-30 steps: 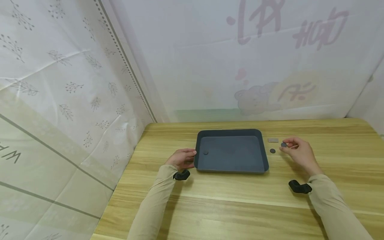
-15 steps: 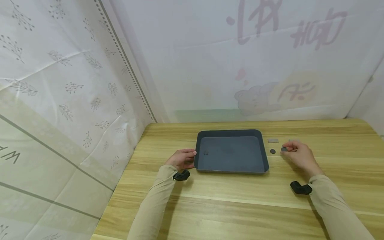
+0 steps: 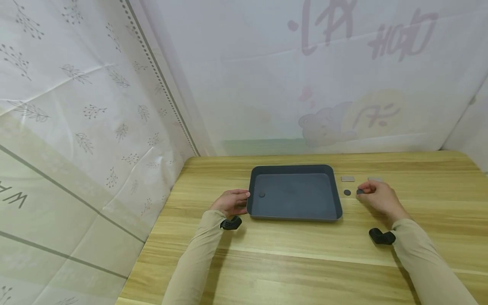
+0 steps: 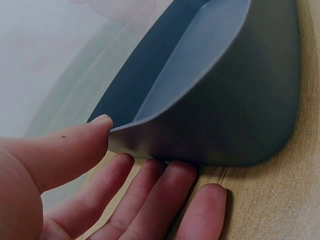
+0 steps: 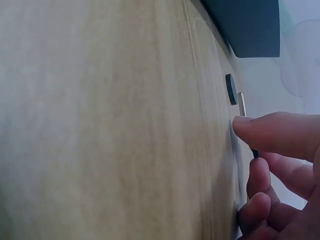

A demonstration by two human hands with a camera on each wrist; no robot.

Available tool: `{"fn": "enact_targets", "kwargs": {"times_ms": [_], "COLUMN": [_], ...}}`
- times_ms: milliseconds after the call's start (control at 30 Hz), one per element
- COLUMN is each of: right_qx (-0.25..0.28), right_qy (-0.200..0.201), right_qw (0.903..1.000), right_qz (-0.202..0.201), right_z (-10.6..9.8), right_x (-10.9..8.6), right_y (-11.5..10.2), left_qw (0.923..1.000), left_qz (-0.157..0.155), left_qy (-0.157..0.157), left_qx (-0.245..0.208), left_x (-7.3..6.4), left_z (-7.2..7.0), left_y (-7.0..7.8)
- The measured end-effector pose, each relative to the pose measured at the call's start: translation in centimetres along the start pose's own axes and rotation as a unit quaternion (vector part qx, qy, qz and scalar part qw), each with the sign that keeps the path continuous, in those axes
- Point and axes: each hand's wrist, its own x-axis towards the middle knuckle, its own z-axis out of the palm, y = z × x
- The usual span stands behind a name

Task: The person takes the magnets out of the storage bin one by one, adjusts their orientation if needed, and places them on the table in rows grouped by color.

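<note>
A dark grey rectangular tray point(image 3: 293, 219) stands on the wooden table. At its left side my left hand point(image 3: 230, 202) holds the wall, thumb tip on the rim and fingertips against the outside, as the left wrist view point(image 4: 150, 195) shows. Inside the tray, near that side, lies a small dark round disc point(image 3: 262, 194). To the right of the tray, my right hand point(image 3: 379, 198) pinches a similar dark disc point(image 3: 360, 192) between thumb and fingers, low over the table; in the right wrist view the thumb mostly hides it. Another dark disc point(image 3: 347, 192) lies between this hand and the tray.
A thin grey rectangular piece point(image 3: 347, 178) lies behind the loose disc. A second grey rectangle point(image 3: 375, 179) shows partly behind my right hand. The wooden table point(image 3: 289, 262) reaches back to a printed white curtain point(image 3: 259, 106); another patterned curtain point(image 3: 95, 127) hangs along the left.
My right hand has come down and slightly nearer to me with the disc, uncovering part of the second grey rectangle. My left hand and the tray have hardly moved.
</note>
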Motion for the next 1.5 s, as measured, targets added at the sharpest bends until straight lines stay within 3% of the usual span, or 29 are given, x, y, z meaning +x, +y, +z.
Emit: {"fn": "enact_targets", "kwargs": {"times_ms": [933,1500], "right_qx": [-0.021,-0.019], "right_qy": [-0.027,-0.017], "right_qw": [0.9994,0.9996], "right_qz": [-0.003,-0.013], "right_z": [-0.27,0.03], "right_x": [0.65,0.39], "right_y": [0.42,0.39], "left_qw": [1.0,0.9999], "left_qz": [0.002,0.004], "left_qy": [0.005,0.012], "left_qx": [-0.007,0.006], "left_x": [0.03,-0.16], "left_z": [0.16,0.32], "left_y": [0.0,0.07]}}
